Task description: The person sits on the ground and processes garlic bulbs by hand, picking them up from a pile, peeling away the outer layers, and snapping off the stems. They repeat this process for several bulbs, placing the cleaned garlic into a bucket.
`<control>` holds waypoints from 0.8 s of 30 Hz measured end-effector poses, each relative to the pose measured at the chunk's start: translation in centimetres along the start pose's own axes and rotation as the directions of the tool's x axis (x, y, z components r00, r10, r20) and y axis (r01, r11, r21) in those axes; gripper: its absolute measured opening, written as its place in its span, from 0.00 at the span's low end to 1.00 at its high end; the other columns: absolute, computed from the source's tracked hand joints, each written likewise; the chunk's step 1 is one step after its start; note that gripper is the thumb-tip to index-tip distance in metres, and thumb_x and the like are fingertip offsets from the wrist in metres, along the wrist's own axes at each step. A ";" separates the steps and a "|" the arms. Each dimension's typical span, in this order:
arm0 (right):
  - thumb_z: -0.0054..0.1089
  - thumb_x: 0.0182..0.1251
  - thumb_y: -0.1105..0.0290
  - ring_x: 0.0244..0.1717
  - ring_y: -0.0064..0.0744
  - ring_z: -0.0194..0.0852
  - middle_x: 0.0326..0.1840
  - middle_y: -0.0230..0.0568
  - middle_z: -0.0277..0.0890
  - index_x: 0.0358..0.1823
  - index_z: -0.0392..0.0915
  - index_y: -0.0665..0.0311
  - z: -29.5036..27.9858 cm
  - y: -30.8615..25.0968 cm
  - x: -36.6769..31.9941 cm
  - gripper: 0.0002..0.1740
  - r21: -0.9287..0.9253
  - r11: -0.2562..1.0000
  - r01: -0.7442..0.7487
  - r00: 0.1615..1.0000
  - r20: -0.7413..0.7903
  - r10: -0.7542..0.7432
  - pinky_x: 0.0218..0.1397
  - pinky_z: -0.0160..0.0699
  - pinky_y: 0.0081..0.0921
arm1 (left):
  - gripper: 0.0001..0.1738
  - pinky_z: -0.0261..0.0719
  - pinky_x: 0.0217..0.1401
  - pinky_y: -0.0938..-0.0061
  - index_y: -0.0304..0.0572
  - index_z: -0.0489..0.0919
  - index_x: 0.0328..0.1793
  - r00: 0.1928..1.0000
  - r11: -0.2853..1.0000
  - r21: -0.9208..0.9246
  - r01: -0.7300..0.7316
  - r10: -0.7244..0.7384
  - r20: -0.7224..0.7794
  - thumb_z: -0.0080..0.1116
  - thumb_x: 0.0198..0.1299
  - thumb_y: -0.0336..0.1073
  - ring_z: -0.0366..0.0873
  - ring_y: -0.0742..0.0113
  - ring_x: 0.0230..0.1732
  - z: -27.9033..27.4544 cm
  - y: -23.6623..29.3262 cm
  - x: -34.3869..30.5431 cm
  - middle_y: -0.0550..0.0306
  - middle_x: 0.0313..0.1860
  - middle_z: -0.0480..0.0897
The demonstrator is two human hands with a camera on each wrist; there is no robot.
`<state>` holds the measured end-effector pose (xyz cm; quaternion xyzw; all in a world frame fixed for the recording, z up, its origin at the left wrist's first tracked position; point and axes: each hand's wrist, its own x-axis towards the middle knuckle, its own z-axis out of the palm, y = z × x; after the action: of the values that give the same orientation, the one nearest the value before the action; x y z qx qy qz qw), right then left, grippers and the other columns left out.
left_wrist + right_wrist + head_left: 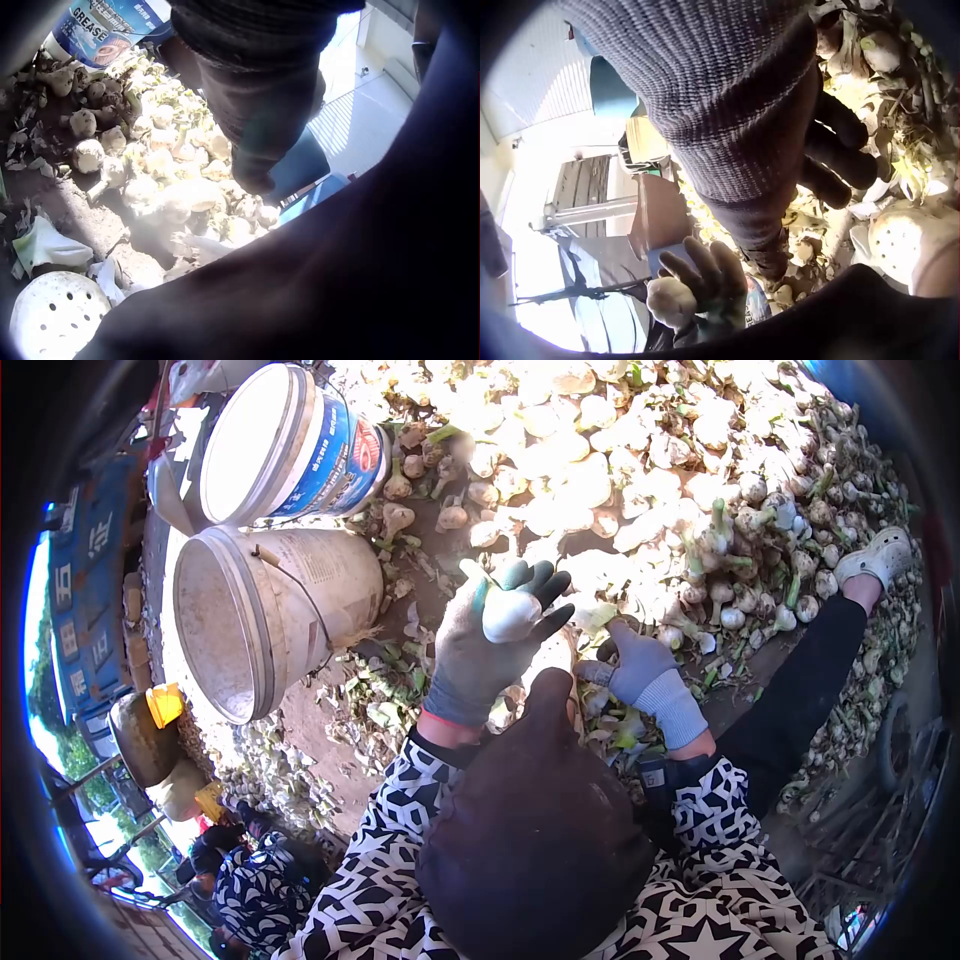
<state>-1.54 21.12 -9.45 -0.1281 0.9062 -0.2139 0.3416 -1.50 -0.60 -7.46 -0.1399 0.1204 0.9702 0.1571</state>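
Observation:
In the head view my gloved left hand is turned up and holds a whitish garlic bulb between thumb and fingers. The same bulb shows at the bottom of the right wrist view, with the left hand's dark-tipped fingers beside it. My right hand, in a grey knit glove, is apart from the bulb, its fingers relaxed and spread with nothing gripped. A pale husk is right by its fingertips. The bulb is hidden in the left wrist view, where the dark glove covers it.
A heap of garlic spreads ahead and right. A white bucket lies on its side at the left, below a blue-labelled bucket. Husks litter the ground. A perforated clog is on an outstretched foot. Another person is at lower left.

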 end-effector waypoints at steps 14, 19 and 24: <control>0.63 0.66 0.54 0.20 0.22 0.75 0.24 0.34 0.77 0.34 0.81 0.68 -2.7 -6.5 0.9 0.21 0.942 0.096 -0.320 0.923 0.333 -0.192 0.20 0.74 0.18 | 0.25 0.58 0.73 0.43 0.34 0.78 0.46 0.999 0.978 0.206 0.033 -0.025 -0.041 0.45 0.64 0.52 0.65 0.38 0.69 1.3 -0.1 -0.6 0.34 0.57 0.77; 0.62 0.66 0.66 0.38 0.25 0.78 0.33 0.37 0.80 0.35 0.81 0.69 -0.6 -6.6 0.6 0.11 0.924 -0.179 -0.338 0.915 0.278 -0.293 0.43 0.78 0.22 | 0.28 0.53 0.76 0.47 0.31 0.76 0.53 0.989 0.987 0.157 -0.044 0.021 0.146 0.38 0.67 0.50 0.63 0.40 0.70 -0.3 -0.7 -0.2 0.33 0.54 0.78; 0.62 0.66 0.67 0.39 0.27 0.80 0.35 0.39 0.82 0.39 0.81 0.69 0.3 -5.9 -0.1 0.11 0.898 -0.319 -0.304 0.936 0.218 -0.278 0.47 0.78 0.22 | 0.28 0.46 0.77 0.44 0.36 0.76 0.55 0.965 1.000 -0.007 -0.018 0.020 0.262 0.35 0.68 0.52 0.55 0.42 0.75 -1.3 -1.0 -0.3 0.36 0.65 0.71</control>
<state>-0.76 15.96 -6.75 0.1786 0.2700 -0.8277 0.4584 -0.63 -0.14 -8.78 -0.0097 0.0976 0.9819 0.1620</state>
